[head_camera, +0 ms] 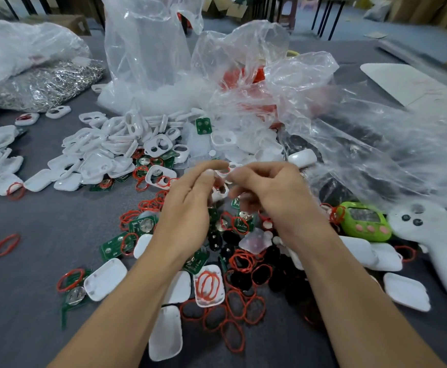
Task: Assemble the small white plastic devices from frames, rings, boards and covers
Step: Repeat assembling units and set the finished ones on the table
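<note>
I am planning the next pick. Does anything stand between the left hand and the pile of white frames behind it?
Nothing visible does. The left hand hovers just beside the nearest frame; only loose red rings lie flat on the table near them.

Grey cloth tabletop [44, 221], cardboard boxes [68, 22] behind, blue-grey floor [355, 25] beyond

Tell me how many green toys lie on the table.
1: the green toy at the right, beside the white controller. The bags may hide more.
</note>
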